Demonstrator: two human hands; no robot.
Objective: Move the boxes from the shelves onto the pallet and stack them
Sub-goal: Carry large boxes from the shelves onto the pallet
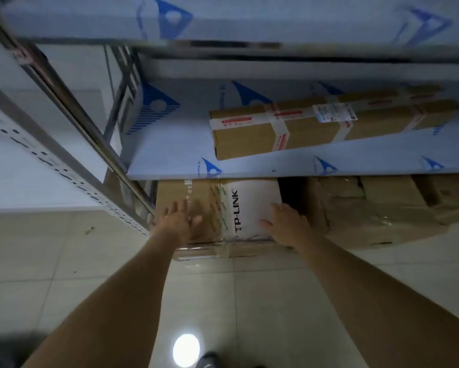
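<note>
Left hand (179,220) flat, fingers straight, on front of brown cardboard box w/ white TP-LINK label (217,208); right hand (285,224) at its right edge, fingers loosely spread, touching. Box sits on bottom shelf level, under blue-film shelf board (169,160).

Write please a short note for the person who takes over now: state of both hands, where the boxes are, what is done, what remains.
Left hand: open, fingers flat on the TP-LINK box.
Right hand: open, at that box's right edge.
The box sits at the bottom level under the shelf, not lifted.
A long taped box lies on the shelf above; wrapped boxes sit to the right.
The pallet is out of view.
Left: move and stack all these.
</note>
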